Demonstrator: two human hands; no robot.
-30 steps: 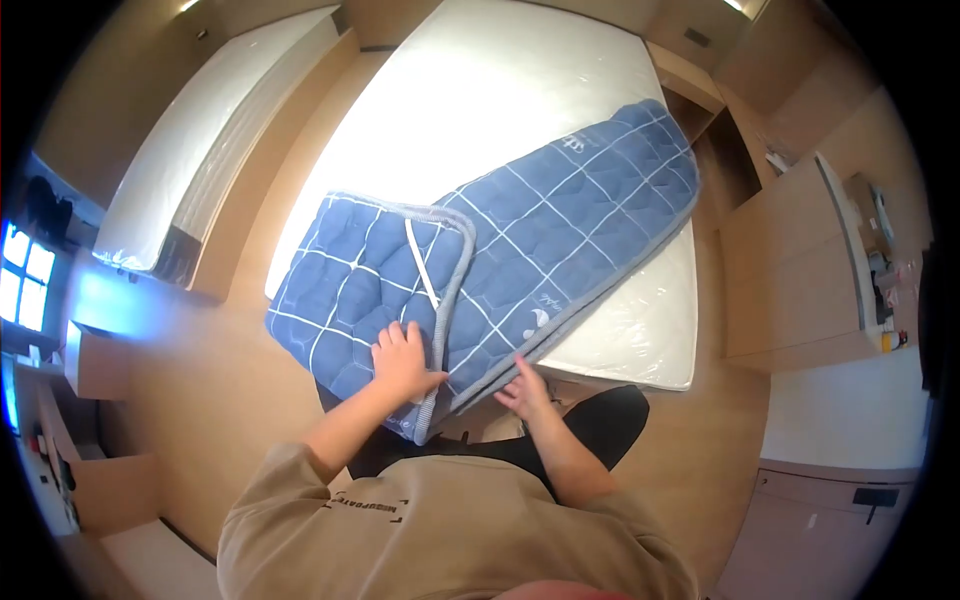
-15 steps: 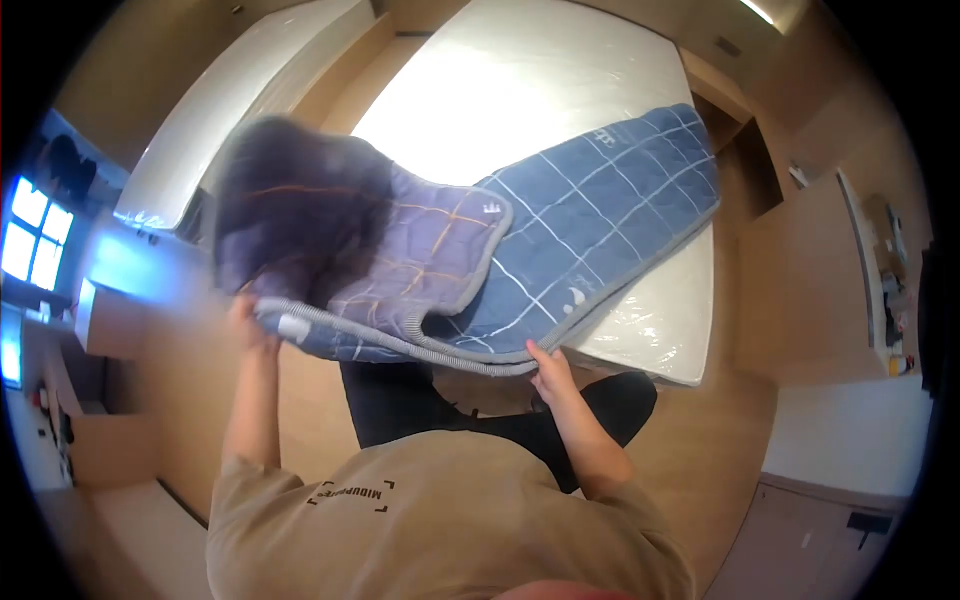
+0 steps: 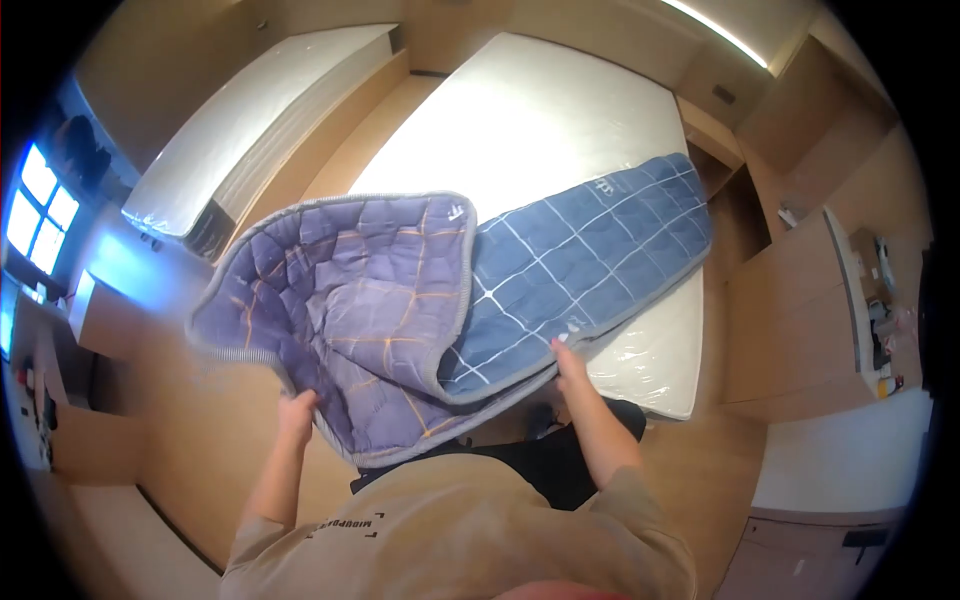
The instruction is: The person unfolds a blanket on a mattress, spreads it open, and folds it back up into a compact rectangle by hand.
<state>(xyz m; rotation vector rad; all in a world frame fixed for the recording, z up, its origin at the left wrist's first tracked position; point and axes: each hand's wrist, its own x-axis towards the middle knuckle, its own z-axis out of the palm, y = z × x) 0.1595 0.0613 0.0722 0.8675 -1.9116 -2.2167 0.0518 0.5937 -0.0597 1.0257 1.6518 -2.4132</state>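
A quilted pad lies partly folded over the near part of a white mattress. Its blue side with white grid lines faces up on the right; on the left its purple side with orange lines shows, bulging and hanging past the mattress. My left hand is closed on the pad's grey-bound edge at the lower left. My right hand grips the near edge of the blue part, close to the mattress's front side.
A second plastic-wrapped mattress stands at the upper left on a wooden base. Cabinets with small items on top are at the right. A window and open drawers are at the left.
The left part of the pad has flipped from blue to purple side up and spread out. My left hand moved left, took the edge, then came lower; my right hand now grips the near edge.
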